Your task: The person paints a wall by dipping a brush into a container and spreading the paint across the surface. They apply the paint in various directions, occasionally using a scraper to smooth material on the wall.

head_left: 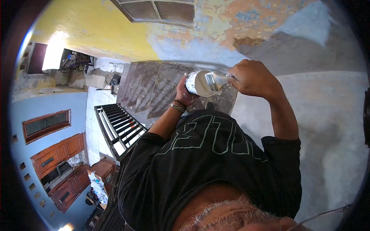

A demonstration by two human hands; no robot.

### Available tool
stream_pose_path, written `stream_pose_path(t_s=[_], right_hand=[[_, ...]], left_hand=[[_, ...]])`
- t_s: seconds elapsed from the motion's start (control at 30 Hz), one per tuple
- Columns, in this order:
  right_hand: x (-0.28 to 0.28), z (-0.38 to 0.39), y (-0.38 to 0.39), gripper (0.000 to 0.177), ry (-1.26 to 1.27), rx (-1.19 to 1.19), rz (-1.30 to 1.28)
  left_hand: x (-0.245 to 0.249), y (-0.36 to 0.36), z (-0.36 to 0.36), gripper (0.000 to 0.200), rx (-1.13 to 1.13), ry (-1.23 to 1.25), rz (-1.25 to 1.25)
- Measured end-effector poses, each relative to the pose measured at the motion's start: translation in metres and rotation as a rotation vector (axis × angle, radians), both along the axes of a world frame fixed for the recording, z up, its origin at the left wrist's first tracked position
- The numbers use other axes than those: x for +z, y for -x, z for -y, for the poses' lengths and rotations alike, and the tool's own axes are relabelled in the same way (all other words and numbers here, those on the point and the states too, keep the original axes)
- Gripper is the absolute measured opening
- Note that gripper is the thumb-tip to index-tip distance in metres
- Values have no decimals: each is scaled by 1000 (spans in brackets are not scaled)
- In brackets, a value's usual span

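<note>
A white tub (pixel 191 83) is held in the grasp of the left hand (pixel 184 94), in front of the chest and over the dark steps (pixel 154 82); it is tilted, with its mouth turned to the right, and pale matter is seen inside. A chain bracelet (pixel 177 107) is worn on the left wrist. A brush (pixel 211 81) is gripped by its handle in the right hand (pixel 252 79), whose fingers are curled tightly; its metal band is set at the mouth of the tub; how deep the bristles are dipped cannot be told.

A black shirt (pixel 216 154) with outlined lettering is worn by the person. On the far side, a wall (pixel 111 29) is seen, yellow to the left and patched with blue, orange and grey to the right, where the paint is worn; a window (pixel 162 10) is set into it. To the left of the person, a black railing (pixel 114 127) is placed beside the steps; beyond it, a white tiled floor (pixel 91 119), a blue wall (pixel 54 102) and brown doors (pixel 58 154) are seen; on the near left, a wooden cabinet (pixel 103 168) is placed.
</note>
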State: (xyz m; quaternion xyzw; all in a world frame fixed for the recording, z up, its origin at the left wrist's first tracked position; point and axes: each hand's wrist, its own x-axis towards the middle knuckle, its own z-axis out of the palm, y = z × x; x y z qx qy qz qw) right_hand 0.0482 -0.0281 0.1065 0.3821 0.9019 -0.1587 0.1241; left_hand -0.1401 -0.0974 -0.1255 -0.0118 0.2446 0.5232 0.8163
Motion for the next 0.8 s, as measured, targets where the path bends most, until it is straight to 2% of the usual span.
stream_pose_path(t_s=[0.2,0.33,0.47,0.53,0.6,0.73,0.8], right_hand=[[30,14,-28,21,-61,-10,-170],[41,29,-46,27,-102,-111,-210],[53,44,-53,26,-228,-190,-283],[53,44,-65,26,-279,-234,-284],[59,43,-77,25,-329,-264,-242],[71,54,-94,26,-387,-332,-293],[74,54,-102,27,-374,-393,-310]], left_hand=[[20,-5,-3,60,-7,11,-43],[26,-14,-16,62,-51,-74,125],[40,-25,-38,64,-143,-157,286],[55,-40,-49,63,-172,-201,248],[66,-54,-61,62,-128,-85,113],[64,-71,-82,61,-237,-224,213],[75,-87,-89,60,-187,-166,137]])
